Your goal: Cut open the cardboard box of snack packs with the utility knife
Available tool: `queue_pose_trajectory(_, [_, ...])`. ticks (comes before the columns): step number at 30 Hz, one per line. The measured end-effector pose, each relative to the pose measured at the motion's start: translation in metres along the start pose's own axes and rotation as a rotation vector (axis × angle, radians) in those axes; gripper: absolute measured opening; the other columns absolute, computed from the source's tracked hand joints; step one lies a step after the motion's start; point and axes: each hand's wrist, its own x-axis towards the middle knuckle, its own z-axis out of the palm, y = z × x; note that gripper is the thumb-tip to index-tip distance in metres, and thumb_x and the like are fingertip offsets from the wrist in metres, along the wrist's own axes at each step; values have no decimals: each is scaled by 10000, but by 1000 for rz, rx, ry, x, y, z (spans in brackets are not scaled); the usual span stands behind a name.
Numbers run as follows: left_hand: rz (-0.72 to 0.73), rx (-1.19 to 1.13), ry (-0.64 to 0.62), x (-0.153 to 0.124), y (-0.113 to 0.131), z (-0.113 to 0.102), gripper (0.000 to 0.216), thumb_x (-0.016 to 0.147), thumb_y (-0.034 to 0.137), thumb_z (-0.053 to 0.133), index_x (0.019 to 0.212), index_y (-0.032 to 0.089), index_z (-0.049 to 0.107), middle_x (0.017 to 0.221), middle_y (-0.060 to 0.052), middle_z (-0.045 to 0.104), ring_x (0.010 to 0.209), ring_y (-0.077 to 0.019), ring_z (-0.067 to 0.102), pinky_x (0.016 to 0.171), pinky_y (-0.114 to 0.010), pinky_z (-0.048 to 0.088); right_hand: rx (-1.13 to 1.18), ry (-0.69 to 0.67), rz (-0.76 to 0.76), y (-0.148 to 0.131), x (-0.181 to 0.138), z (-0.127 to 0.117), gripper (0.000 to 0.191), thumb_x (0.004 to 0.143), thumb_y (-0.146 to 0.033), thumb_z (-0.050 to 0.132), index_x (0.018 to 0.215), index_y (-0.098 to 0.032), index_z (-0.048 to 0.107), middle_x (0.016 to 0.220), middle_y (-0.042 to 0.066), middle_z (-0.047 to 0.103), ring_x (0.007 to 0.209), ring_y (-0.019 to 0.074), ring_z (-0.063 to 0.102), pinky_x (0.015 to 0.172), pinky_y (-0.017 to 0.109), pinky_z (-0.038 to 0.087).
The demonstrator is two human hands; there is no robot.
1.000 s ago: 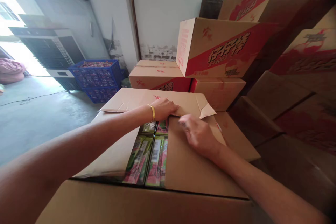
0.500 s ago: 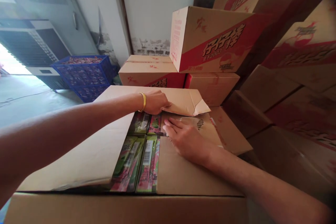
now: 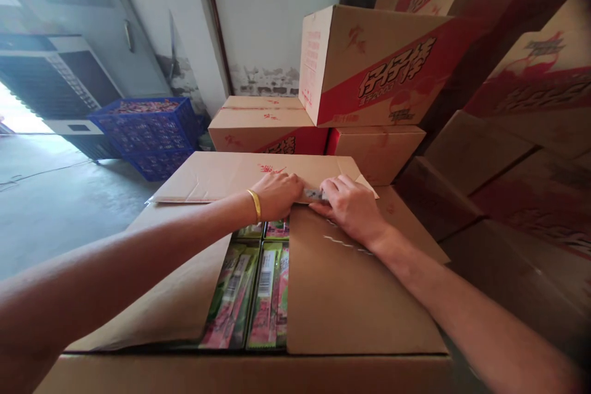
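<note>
A cardboard box [image 3: 240,375] stands at the near middle, its left flap [image 3: 166,301] and right flap [image 3: 360,308] folded inward with a gap between them. Through the gap show green and pink packets [image 3: 265,295]. Both hands are at the near edge of the far flap [image 3: 221,178]. The left hand [image 3: 278,194], with a yellow bracelet [image 3: 254,205] at its wrist, has curled fingers on that edge; their grip is hidden. The right hand [image 3: 351,206] has bent fingers over a greyish strip [image 3: 314,194] there, thumb below; I cannot tell whether they pinch it. Beyond are printed boxes [image 3: 318,68]; far left, blue crates [image 3: 182,126].
</note>
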Motion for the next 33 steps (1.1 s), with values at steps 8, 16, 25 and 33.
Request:
queue_pose_trajectory(8, [-91, -113, 48, -9, -4, 11, 414, 803, 152, 456, 1203, 123, 562, 1231, -124, 610, 1107, -291, 596, 822, -393, 502, 147, 64, 153, 0, -7, 3, 316, 791, -326, 717, 1010, -170, 550, 970, 69, 645, 941, 236, 590, 736, 318, 433])
queue_pose_trajectory(16, [-93, -57, -41, 1, -7, -5, 257, 738, 157, 493, 930, 140, 662, 1044, -118, 682, 974, -302, 639, 739, -385, 480, 152, 109, 79, 7, -9, 6, 415, 925, -580, 486, 932, -166, 520, 884, 83, 620, 851, 226, 575, 705, 318, 403])
queue_pose_trajectory(25, [-54, -14, -75, 4, -11, -17, 266, 776, 202, 488, 928, 164, 703, 1013, -117, 698, 942, -273, 643, 731, -345, 446, -125, 6, 163, -14, -1, -1, 203, 870, -333, 618, 899, -148, 540, 876, 83, 615, 858, 235, 555, 678, 319, 333])
queue_pose_trajectory(33, [-2, 30, -96, 7, -17, -24, 309, 728, 192, 491, 941, 180, 714, 993, -107, 700, 934, -266, 639, 710, -335, 433, -170, 113, 133, -13, -6, 1, 156, 858, -322, 607, 856, -179, 545, 730, 37, 608, 729, 202, 548, 659, 307, 301])
